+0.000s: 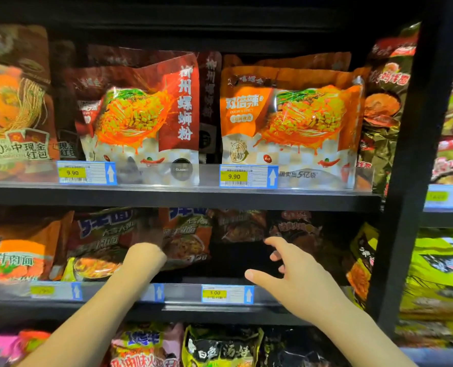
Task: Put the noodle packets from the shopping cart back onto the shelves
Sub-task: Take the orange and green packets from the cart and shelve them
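Bare right hand [296,276] fingers spread, glossy crinkled noodle packets [185,239] behind

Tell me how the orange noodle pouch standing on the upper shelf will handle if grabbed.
The glossy orange plastic noodle pouch probably feels slippery, given its sheen. It looks puffy and crinkled, so likely light and floppy. Standing upright behind the clear shelf lip, it may tip if pushed.
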A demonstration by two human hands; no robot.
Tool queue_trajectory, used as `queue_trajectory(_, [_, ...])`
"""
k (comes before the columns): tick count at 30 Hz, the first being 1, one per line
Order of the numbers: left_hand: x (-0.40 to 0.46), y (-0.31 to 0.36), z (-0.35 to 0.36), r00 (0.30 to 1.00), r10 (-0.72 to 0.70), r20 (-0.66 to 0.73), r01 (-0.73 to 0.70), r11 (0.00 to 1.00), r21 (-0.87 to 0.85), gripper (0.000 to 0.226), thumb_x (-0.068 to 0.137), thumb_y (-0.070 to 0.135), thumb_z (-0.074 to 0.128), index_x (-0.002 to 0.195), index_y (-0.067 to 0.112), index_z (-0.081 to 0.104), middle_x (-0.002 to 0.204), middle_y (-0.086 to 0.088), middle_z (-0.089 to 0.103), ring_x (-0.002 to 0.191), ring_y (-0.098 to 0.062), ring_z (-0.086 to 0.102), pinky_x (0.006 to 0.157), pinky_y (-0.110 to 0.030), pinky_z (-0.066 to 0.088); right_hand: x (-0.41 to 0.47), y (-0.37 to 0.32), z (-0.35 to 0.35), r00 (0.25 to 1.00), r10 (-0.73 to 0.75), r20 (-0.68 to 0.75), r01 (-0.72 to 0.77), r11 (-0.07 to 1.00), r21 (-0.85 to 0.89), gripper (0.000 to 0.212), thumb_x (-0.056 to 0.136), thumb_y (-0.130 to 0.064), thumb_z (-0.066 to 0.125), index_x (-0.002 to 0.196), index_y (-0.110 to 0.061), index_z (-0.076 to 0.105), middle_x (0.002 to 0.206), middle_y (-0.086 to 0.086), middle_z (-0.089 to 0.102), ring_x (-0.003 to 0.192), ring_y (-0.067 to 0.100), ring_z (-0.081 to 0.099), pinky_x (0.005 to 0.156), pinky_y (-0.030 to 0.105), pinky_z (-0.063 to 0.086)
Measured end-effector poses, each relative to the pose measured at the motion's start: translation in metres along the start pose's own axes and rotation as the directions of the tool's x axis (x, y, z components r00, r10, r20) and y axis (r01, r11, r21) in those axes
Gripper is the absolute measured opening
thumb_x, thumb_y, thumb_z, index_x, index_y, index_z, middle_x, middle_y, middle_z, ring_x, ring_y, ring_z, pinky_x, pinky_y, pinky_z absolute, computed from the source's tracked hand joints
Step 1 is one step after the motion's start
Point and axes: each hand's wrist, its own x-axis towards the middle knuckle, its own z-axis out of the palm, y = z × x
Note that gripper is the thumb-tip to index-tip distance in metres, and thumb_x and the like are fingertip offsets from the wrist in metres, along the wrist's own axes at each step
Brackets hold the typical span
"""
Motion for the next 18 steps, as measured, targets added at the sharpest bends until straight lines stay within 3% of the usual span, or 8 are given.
queue_trajectory(1, [0.006,0.000,0.001,0.999,0.037,-0.031,-0.038,0.999,-0.007,0.092,0.088,0.028,0.076,0.156,0.007,0.018,0.157,-0.023,0.025,0.145,-0.038,0.032,0.115,-0.040,0.033,0.001,0.000,0.001,1.000,-0.002,-0.001,0.002,1.000,0.001,0.086,0.080,-0.082,0.055,0.152,-0.047,0.026,0.139,-0.018,0.052,0.119,0.006,0.056,0.095,0.037,0.056])
queue_trajectory(3, [0.016,0.001,0.006,0.994,0.091,-0.063,-0.093,0.995,-0.025,0.105,0.089,0.034,0.076,0.159,0.007,0.003,0.163,-0.023,0.011,0.150,-0.041,0.021,0.119,-0.044,0.028,0.001,-0.001,0.002,1.000,-0.003,0.002,0.003,1.000,0.002,0.085,0.080,-0.082,0.055,0.152,-0.047,0.026,0.137,-0.019,0.051,0.117,0.005,0.056,0.094,0.036,0.056])
queue_trajectory(6, [0.016,0.004,0.008,0.994,0.089,-0.057,-0.092,0.995,-0.047,0.086,0.096,0.032,0.066,0.160,0.010,0.011,0.163,-0.021,0.015,0.145,-0.040,0.033,0.115,-0.047,0.037,0.000,-0.003,0.005,1.000,-0.004,0.010,0.004,1.000,0.007,0.086,0.078,-0.083,0.055,0.151,-0.048,0.025,0.132,-0.022,0.051,0.114,0.005,0.056,0.094,0.035,0.056])
queue_trajectory(9, [0.005,0.008,0.001,0.994,0.100,-0.031,-0.101,0.995,-0.012,0.085,0.095,0.025,0.067,0.158,0.012,0.013,0.161,-0.020,0.015,0.143,-0.038,0.037,0.115,-0.044,0.038,-0.003,-0.006,0.007,1.000,0.002,0.009,-0.002,1.000,0.002,0.088,0.077,-0.083,0.055,0.151,-0.048,0.024,0.128,-0.023,0.049,0.112,0.005,0.056,0.093,0.035,0.056])
queue_trajectory(11, [-0.010,0.006,-0.009,0.995,0.098,0.020,-0.099,0.995,0.018,0.078,0.092,0.021,0.068,0.155,0.013,0.021,0.156,-0.019,0.028,0.133,-0.037,0.048,0.105,-0.040,0.047,-0.005,-0.011,0.007,1.000,0.016,0.000,-0.016,1.000,-0.010,0.089,0.078,-0.083,0.056,0.152,-0.047,0.024,0.132,-0.021,0.051,0.116,0.005,0.057,0.094,0.036,0.056])
queue_trajectory(13, [-0.032,0.001,-0.020,0.990,0.136,0.035,-0.138,0.990,0.038,0.048,0.092,0.029,0.069,0.130,0.012,0.046,0.130,-0.014,0.054,0.105,-0.030,0.059,0.080,-0.035,0.051,-0.006,-0.015,0.005,1.000,0.016,0.003,-0.015,0.999,-0.040,0.090,0.079,-0.081,0.057,0.154,-0.045,0.023,0.141,-0.017,0.051,0.125,0.007,0.055,0.096,0.037,0.055])
queue_trajectory(15, [-0.057,-0.017,-0.035,0.968,0.247,0.038,-0.249,0.964,0.097,0.044,0.090,0.052,0.068,0.106,0.017,0.047,0.117,-0.008,0.059,0.096,-0.023,0.055,0.074,-0.030,0.045,-0.009,-0.026,0.006,0.999,0.026,0.020,-0.024,0.995,-0.101,0.090,0.080,-0.082,0.056,0.155,-0.045,0.021,0.147,-0.014,0.048,0.131,0.011,0.052,0.098,0.037,0.053])
queue_trajectory(18, [-0.076,-0.045,-0.051,0.923,0.379,0.062,-0.384,0.915,0.123,0.083,0.085,0.075,0.056,0.145,0.022,0.038,0.142,-0.001,0.047,0.128,-0.021,0.048,0.096,-0.034,0.049,-0.014,-0.040,0.009,0.997,0.045,0.062,-0.032,0.979,-0.202,0.091,0.081,-0.084,0.053,0.156,-0.044,0.020,0.153,-0.009,0.043,0.136,0.017,0.046,0.100,0.039,0.051])
